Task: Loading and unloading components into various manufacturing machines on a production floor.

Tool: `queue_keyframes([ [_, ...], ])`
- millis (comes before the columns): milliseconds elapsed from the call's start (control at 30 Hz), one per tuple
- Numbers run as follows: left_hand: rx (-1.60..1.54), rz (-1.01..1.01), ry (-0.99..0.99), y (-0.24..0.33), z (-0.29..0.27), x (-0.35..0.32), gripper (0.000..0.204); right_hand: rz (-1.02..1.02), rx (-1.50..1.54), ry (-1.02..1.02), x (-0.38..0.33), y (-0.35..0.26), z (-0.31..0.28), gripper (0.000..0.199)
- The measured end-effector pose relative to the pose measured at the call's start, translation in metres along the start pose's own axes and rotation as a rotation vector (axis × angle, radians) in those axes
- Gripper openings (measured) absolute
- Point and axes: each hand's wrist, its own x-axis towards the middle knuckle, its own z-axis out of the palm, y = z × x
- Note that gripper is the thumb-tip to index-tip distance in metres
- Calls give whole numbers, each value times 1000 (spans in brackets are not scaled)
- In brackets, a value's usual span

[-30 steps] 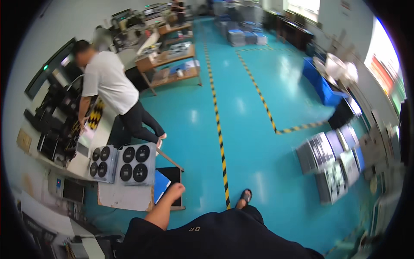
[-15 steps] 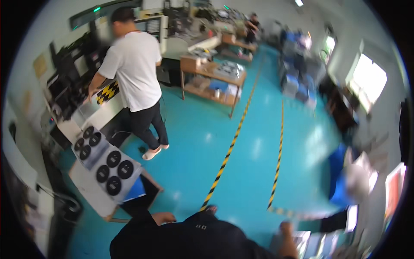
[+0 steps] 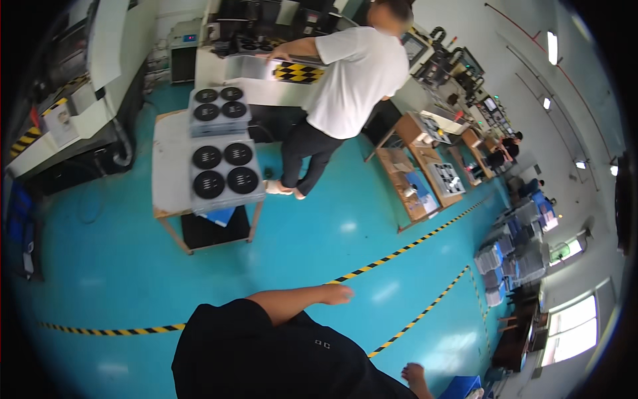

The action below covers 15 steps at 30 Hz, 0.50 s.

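Left hand (image 3: 339, 294), over bare floor (image 3: 299, 256), shows nothing in its fingers (image 3: 346, 294); right hand (image 3: 413, 372) likewise, a blue container (image 3: 458, 387) near its 3–4 o'clock. Can't tell how far either opens. At left hand's 10–11, well apart: clear tray (image 3: 224, 169), four black discs (image 3: 209, 184) spaced, presumably against rubbing, on desk (image 3: 170, 163).

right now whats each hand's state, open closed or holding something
Left hand: nothing seen in it; open or closed can't be told.
Right hand: likewise.
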Motion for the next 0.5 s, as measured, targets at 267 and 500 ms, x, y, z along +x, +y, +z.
queue_keyframes([
  [267,291,-1267,34,-166,57,-540,36,-175,-387,-152,-31,4,130,23],
  [500,184,-1417,-234,-137,58,-711,30,-95,-651,-394,-103,95,201,19],
])
